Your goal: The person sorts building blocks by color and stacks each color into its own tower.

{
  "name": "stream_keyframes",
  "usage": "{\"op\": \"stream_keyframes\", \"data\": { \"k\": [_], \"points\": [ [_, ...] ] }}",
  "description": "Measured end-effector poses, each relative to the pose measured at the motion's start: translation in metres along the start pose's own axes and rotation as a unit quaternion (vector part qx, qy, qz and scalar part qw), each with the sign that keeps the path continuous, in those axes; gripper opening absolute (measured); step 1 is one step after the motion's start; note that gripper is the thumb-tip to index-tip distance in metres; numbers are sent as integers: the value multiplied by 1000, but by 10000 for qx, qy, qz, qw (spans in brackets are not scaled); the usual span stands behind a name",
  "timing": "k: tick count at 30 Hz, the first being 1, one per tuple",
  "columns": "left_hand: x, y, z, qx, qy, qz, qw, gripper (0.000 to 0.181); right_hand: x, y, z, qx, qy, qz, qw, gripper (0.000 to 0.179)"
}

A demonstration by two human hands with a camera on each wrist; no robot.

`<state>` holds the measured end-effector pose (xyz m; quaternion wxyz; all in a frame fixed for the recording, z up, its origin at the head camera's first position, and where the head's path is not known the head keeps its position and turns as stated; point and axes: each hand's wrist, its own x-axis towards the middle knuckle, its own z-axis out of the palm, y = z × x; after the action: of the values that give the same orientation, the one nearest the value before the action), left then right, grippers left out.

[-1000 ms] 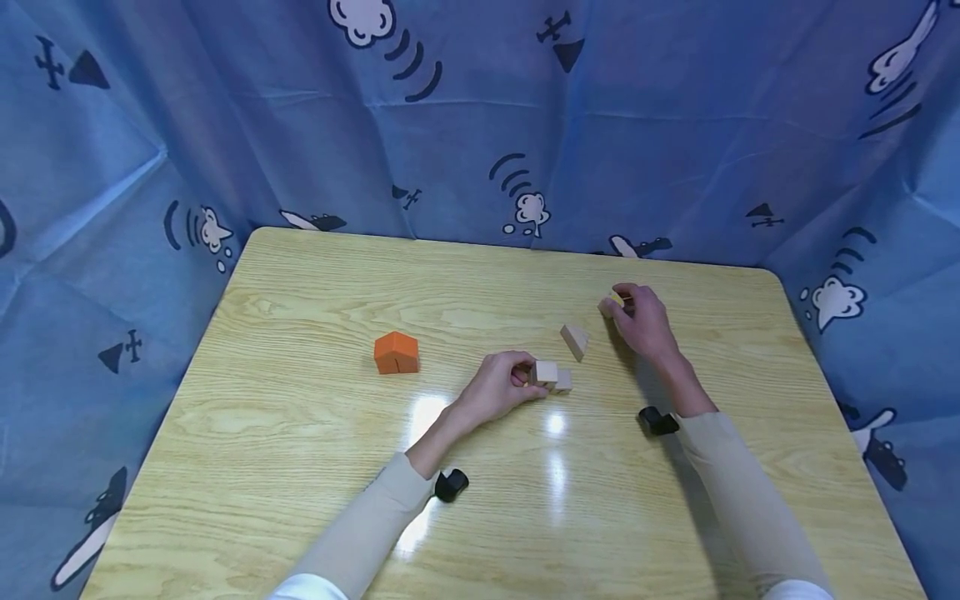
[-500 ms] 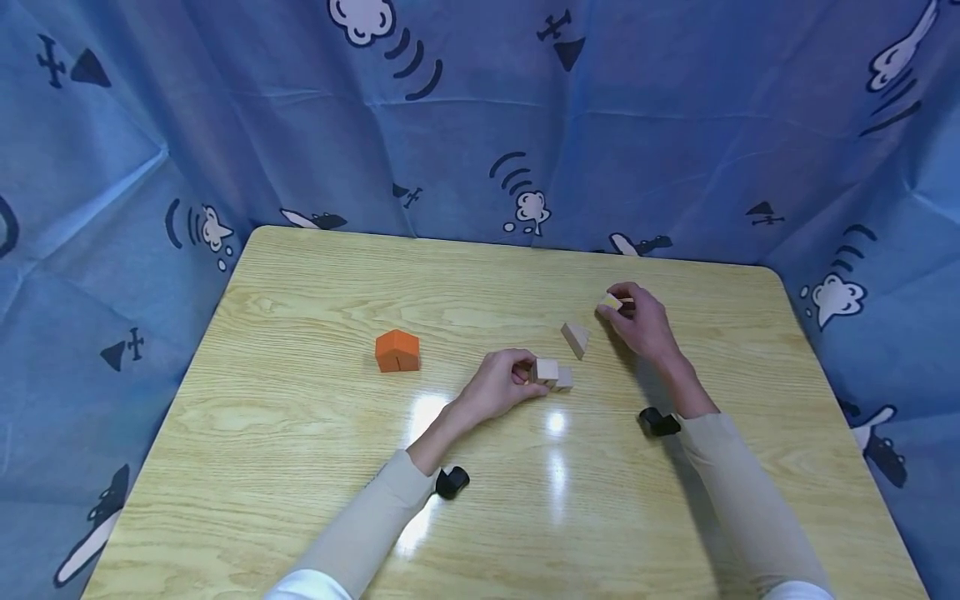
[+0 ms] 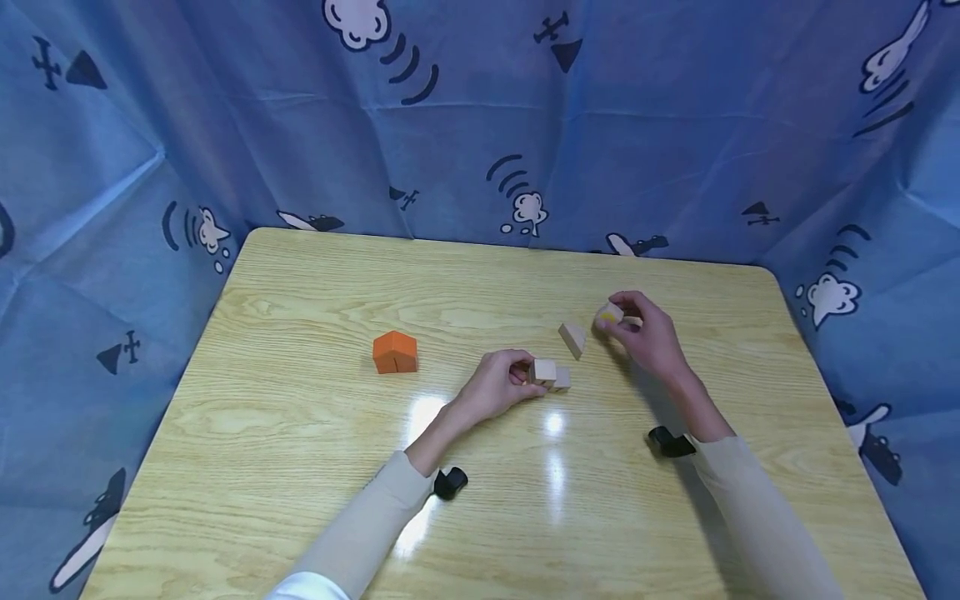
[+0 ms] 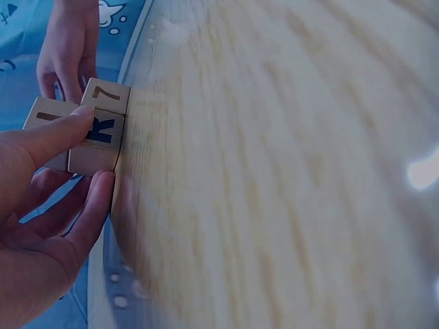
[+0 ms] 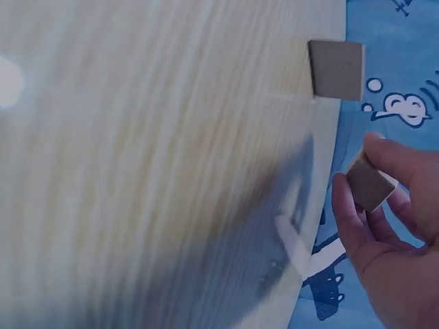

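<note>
My left hand (image 3: 495, 387) pinches a wooden letter block marked R (image 4: 101, 133) between thumb and fingers. Another wooden block (image 3: 543, 372) is stacked on that one, and a block marked 7 (image 4: 106, 96) sits right beside it on the table. My right hand (image 3: 652, 337), farther back and to the right, grips a small wooden cube (image 3: 609, 314) showing a yellow mark. In the right wrist view this cube (image 5: 370, 181) is between thumb and fingers, held off the table. Between the hands lies a plain triangular wooden block (image 3: 573, 340).
An orange house-shaped block (image 3: 395, 352) stands on the wooden table (image 3: 300, 283), left of my left hand. A blue patterned cloth (image 3: 465, 125) hangs behind and at both sides. Black wrist cameras (image 3: 450, 483) sit at both cuffs.
My right hand has drawn slightly toward me with the cube and turned it, so its yellow mark shows more. The left hand and the stacked blocks keep their place.
</note>
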<state>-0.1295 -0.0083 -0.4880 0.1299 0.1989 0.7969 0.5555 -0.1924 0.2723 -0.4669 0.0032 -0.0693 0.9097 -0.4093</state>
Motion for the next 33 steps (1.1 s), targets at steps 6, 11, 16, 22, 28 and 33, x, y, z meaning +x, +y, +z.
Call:
{"op": "stream_keyframes", "data": {
  "k": [6, 11, 16, 22, 28, 33],
  "points": [
    [-1, 0, -1, -8, 24, 20, 10000, 31, -14, -10, 0, 261, -203, -273, 9991, 44],
    [-1, -1, -1, -32, 32, 6, 10000, 34, -23, -19, 4, 327, -325, -491, 9977, 43],
    [0, -2, 0, -28, 31, 50, 10000, 32, -33, -26, 7, 388, -462, -495, 9969, 45],
    [0, -2, 0, -6, 18, 32, 10000, 33, -42, -31, 12, 419, -636, -744, 9943, 46],
    [0, -1, 0, -14, 14, -5, 10000, 32, -49, -34, 18, 246, -807, -1117, 9902, 44],
    [1, -2, 1, -87, -8, -10, 10000, 31, -52, -37, 24, 204, -975, -1387, 9853, 43]
  ]
}}
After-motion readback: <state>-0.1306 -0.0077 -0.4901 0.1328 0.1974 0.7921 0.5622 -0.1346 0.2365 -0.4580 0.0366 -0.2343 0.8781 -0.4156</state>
